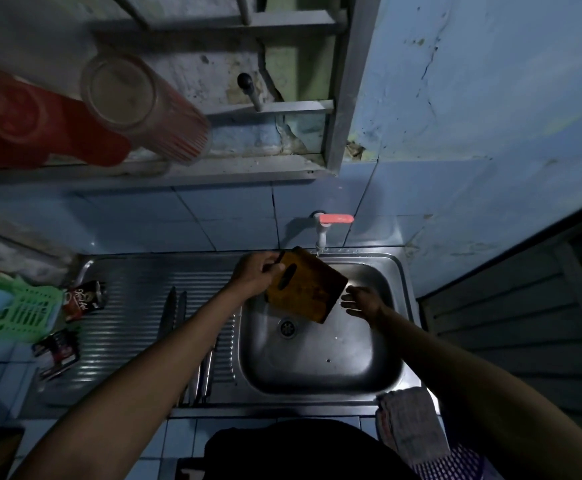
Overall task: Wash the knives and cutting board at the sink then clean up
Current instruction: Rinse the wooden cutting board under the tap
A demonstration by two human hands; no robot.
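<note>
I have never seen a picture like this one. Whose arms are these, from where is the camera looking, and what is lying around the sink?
There is no machine here. A person wears a camera on the head, so this single view looks down along their own two arms.

The left hand grips the handle end of a wooden cutting board and holds it tilted over the steel sink, just below the tap. The right hand is open, with its fingers spread at the board's lower edge.

On the ribbed draining board to the left lie dark knives, partly hidden by the left arm, and some small packets. A green basket stands further left. A cloth lies at the sink's near right corner.
</note>
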